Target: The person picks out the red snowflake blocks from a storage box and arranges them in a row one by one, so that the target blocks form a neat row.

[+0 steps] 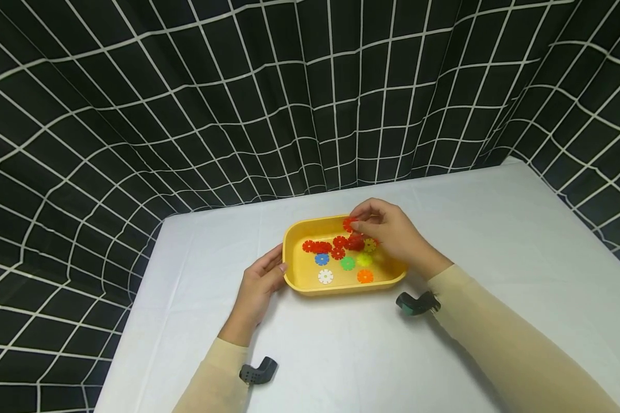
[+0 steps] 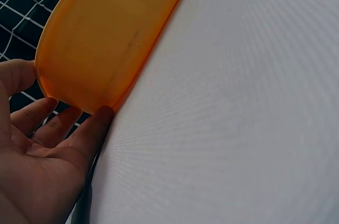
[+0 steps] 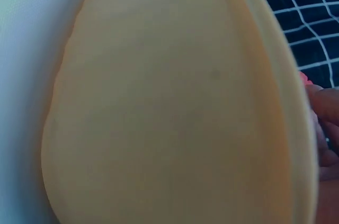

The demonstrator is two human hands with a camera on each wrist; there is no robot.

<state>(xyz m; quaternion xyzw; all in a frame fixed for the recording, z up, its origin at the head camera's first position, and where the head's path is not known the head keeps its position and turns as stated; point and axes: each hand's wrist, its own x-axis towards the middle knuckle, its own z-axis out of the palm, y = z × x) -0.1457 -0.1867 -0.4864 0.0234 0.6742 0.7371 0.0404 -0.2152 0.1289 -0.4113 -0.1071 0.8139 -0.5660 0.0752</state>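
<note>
While the left hand (image 1: 258,285) grips the tray (image 1: 336,291) by its left end, I see the right hand (image 1: 390,228) pinch a red disc (image 1: 348,222) at the far side, other reds (image 1: 339,242) mostly nearer and leftward.

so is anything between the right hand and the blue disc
Yes: in the head view, a few red discs lie in the tray between the right hand and the blue disc. They look low, so reaching over them seems possible, though that hand pinches a red disc.
</note>
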